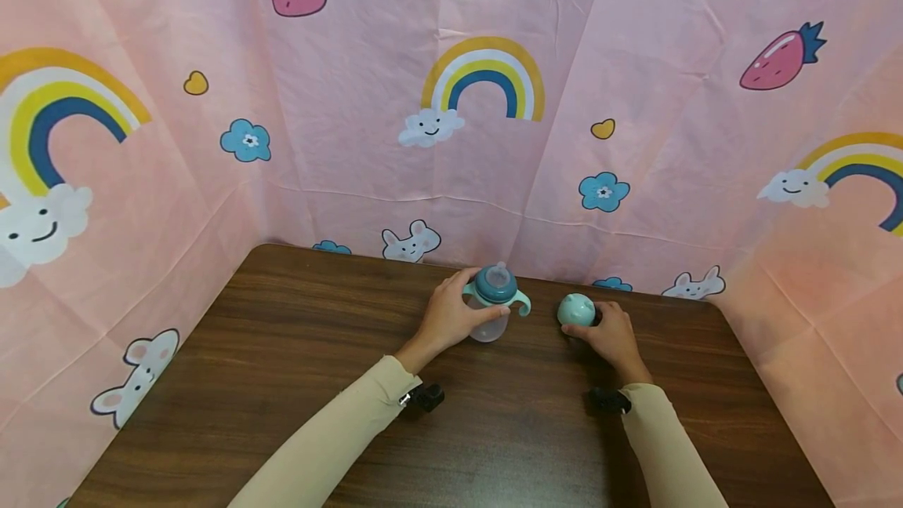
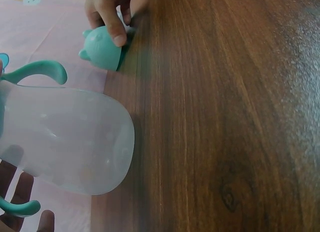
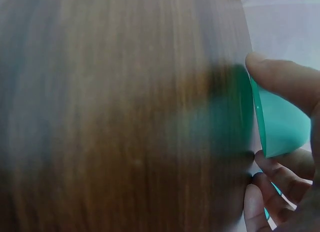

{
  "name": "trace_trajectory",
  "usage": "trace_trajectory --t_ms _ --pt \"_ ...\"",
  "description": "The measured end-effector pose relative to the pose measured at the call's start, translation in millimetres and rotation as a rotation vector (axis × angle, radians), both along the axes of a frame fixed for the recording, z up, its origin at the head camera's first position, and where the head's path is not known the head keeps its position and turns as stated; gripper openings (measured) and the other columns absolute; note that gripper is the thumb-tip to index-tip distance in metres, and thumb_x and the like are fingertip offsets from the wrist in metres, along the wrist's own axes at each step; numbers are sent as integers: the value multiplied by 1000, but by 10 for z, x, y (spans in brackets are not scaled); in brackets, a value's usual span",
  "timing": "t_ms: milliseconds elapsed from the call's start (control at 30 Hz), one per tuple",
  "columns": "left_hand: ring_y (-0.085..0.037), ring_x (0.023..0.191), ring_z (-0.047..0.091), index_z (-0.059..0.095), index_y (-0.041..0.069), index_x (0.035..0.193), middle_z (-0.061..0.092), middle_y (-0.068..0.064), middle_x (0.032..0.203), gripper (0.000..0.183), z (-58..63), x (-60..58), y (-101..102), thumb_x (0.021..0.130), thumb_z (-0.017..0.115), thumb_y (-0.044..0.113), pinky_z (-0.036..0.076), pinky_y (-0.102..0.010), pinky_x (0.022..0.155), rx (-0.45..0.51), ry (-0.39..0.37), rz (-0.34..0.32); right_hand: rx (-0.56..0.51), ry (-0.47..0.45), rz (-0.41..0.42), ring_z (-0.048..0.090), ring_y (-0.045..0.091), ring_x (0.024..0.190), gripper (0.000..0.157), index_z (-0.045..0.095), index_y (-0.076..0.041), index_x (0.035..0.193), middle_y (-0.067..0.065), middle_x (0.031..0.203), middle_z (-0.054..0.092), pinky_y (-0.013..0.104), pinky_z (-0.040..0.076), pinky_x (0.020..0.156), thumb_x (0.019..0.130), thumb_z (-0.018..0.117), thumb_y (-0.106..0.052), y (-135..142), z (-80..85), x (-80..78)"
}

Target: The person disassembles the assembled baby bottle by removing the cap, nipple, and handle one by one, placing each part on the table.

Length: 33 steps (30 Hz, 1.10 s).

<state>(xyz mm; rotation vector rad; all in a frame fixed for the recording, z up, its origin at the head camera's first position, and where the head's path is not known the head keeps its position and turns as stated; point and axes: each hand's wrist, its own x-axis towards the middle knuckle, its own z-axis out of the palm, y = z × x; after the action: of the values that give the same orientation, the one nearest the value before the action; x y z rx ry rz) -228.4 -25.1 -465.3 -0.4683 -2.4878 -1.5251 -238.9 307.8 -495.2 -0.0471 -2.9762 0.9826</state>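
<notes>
Head view: left hand curled round translucent baby bottle with teal handled collar and clear teat, upright on dark wood-grain tabletop near far edge. Right hand pinches mint-green dome-shaped plastic cap with small ears, just beside bottle, not touching. Advice: keep bottle steady and upright; hold cap by rim, open side down, centred over teat. Left wrist view: bottle body frosted, empty-looking; cap under thumb.
</notes>
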Motion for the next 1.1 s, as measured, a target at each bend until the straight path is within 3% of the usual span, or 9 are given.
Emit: trace_trajectory --t_ms 1100 --pt "-35 132 62 64 9 150 70 -8 143 79 5 0 13 87 95 44 50 -60 108 -1 -3 -1 25 -13 5 42 57 138 87 55 16 147 37 149 50 71 42 111 89 91 -38 4 4 12"
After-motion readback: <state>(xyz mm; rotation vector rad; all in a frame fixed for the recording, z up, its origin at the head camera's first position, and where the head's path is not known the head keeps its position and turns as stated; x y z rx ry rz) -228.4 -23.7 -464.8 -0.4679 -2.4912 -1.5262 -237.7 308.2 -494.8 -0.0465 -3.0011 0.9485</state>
